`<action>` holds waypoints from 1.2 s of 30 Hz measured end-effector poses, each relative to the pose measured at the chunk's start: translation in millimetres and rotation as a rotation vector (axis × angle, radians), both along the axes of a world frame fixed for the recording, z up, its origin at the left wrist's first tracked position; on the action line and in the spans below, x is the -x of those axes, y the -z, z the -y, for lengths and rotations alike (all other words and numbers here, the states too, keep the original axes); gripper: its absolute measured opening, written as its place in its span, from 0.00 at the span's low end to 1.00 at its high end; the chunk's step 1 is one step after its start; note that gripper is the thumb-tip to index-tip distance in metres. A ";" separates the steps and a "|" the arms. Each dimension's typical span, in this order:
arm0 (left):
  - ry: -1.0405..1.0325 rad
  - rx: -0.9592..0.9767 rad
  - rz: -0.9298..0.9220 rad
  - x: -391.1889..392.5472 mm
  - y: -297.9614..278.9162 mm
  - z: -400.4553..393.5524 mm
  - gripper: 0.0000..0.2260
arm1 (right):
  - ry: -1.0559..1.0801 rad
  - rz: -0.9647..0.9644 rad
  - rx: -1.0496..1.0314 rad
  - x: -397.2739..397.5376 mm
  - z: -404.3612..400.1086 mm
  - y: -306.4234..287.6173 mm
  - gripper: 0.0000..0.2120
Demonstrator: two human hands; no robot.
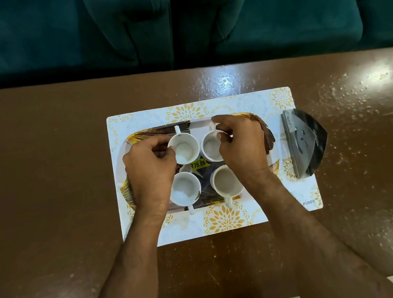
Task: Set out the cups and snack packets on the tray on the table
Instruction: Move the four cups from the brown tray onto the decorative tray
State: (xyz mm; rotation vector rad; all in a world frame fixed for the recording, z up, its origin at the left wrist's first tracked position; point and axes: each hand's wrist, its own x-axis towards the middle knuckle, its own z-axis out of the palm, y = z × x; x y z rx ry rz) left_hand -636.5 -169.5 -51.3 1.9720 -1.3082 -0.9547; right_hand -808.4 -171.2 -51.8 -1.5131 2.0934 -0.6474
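Observation:
Several white cups stand on a patterned tray that lies on a floral placemat. My left hand pinches the rim of the far left cup. At the same time my right hand grips the rim of the far right cup. Both far cups have their handles pointing away from me. The near left cup and the near right cup stand free, handles toward me. A yellow price sticker shows on the tray between the cups. No snack packet is in sight.
A dark metal napkin holder stands at the placemat's right edge, just right of the tray. The brown table stretches wide to the left and right. A teal sofa runs along the table's far side.

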 end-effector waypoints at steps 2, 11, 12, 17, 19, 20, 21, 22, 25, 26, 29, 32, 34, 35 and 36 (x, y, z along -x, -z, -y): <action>-0.005 -0.004 -0.005 0.4 -1.4 -0.9 0.09 | 0.006 -0.007 0.002 -0.8 -0.7 -0.4 0.20; -0.031 0.002 -0.003 -0.3 -4.1 -5.3 0.08 | 0.081 0.077 -0.015 5.8 -6.7 -1.9 0.20; -0.040 0.000 0.010 -1.5 -5.4 -8.5 0.08 | 0.107 0.104 -0.019 9.5 -11.0 -3.4 0.19; -0.061 -0.181 -0.017 -15.9 -12.1 -29.6 0.07 | 0.117 0.051 -0.185 31.9 -41.3 -12.0 0.20; -0.075 -0.271 -0.066 -20.3 -11.5 -38.1 0.09 | 0.099 0.063 -0.297 38.4 -51.6 -15.7 0.22; -0.079 -0.303 -0.085 -20.5 -10.2 -41.6 0.10 | 0.098 0.080 -0.344 39.9 -55.8 -16.4 0.21; -0.074 -0.324 -0.098 -20.1 -8.3 -44.8 0.09 | 0.098 0.097 -0.375 40.1 -59.3 -16.4 0.20; -0.062 -0.336 -0.107 -18.8 -7.1 -47.7 0.09 | 0.105 0.115 -0.389 38.8 -61.9 -15.2 0.17; -0.021 -0.314 -0.089 -14.7 -2.6 -53.8 0.13 | 0.137 0.159 -0.376 31.5 -63.4 -12.8 0.10; -0.014 -0.305 -0.071 -14.5 -2.4 -54.6 0.13 | 0.141 0.156 -0.365 29.3 -62.6 -12.5 0.09; -0.031 -0.301 -0.079 -14.1 -3.2 -54.1 0.13 | 0.150 0.144 -0.353 25.8 -59.4 -13.4 0.09; -0.027 -0.277 -0.091 -13.1 -1.4 -54.6 0.14 | 0.152 0.135 -0.350 24.1 -58.3 -14.1 0.08; -0.028 -0.263 -0.114 -11.0 -2.0 -55.8 0.14 | 0.153 0.133 -0.339 22.9 -60.7 -15.0 0.09; -0.026 -0.256 -0.119 -10.4 -1.1 -55.9 0.14 | 0.151 0.127 -0.334 22.3 -62.3 -15.3 0.09; -0.023 -0.250 -0.121 -9.7 -0.1 -56.2 0.14 | 0.150 0.122 -0.328 21.5 -63.8 -15.4 0.08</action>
